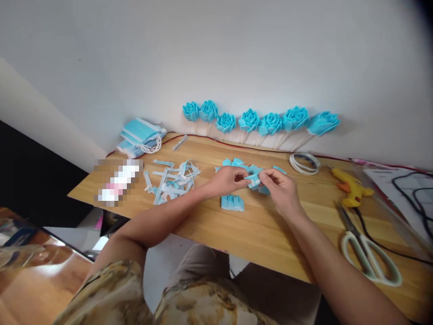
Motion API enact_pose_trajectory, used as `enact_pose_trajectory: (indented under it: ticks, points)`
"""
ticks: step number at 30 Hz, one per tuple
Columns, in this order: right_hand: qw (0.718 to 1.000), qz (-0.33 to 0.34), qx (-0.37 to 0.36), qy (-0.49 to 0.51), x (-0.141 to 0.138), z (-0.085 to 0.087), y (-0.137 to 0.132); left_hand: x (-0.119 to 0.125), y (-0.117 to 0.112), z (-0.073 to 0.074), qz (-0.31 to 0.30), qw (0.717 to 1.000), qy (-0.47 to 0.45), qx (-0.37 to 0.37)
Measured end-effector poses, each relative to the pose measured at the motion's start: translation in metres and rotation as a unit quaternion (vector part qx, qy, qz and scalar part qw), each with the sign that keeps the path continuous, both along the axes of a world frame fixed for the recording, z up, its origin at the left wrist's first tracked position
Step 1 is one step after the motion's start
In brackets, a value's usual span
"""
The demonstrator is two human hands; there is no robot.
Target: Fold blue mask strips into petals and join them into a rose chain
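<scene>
Between my two hands, above the middle of the wooden table, is a small light-blue fabric piece [253, 181], like cut mask material. My left hand [230, 180] pinches its left end between thumb and fingers. At its right end, my right hand [279, 186] closes thumb and fingertips on it. Just behind and beneath the hands lie more blue cut pieces [238, 161], partly hidden by them. A pleated blue piece [232, 202] rests on the table in front of my left hand.
Several blue fabric flowers [250, 120] on sticks lean against the wall. Blue masks [140, 133] are stacked at the back left, near white and blue scraps [174, 180]. Rightward are a tape roll [305, 163], a yellow glue gun [353, 187] and white-handled scissors [368, 255].
</scene>
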State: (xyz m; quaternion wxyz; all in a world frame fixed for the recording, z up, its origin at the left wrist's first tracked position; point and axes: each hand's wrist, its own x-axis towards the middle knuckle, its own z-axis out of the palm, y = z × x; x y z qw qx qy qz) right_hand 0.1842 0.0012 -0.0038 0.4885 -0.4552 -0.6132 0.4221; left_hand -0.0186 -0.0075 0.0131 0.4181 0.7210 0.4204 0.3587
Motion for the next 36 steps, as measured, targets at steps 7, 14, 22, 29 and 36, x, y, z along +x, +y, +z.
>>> enact_pose_trajectory:
  ticks: [7, 14, 22, 29, 36]
  points:
    - [0.998, -0.005, -0.023, 0.052, -0.001, -0.003, 0.0, -0.001, 0.002, -0.003, -0.013, 0.999, -0.042, -0.005]
    - [0.997, 0.059, -0.038, -0.003, 0.001, 0.0, 0.0, -0.001, 0.0, 0.005, 0.051, 0.998, -0.041, -0.021]
    - [0.998, 0.013, 0.025, -0.064, 0.002, 0.006, -0.004, -0.003, 0.003, 0.001, 0.038, 0.997, -0.073, 0.003]
    - [0.992, -0.087, 0.035, 0.078, 0.002, 0.011, 0.001, -0.029, 0.011, 0.028, 0.205, 0.954, -0.183, 0.124]
    - [1.0, -0.012, 0.006, -0.021, -0.008, 0.014, -0.006, -0.012, 0.001, 0.008, 0.075, 0.993, -0.092, 0.001]
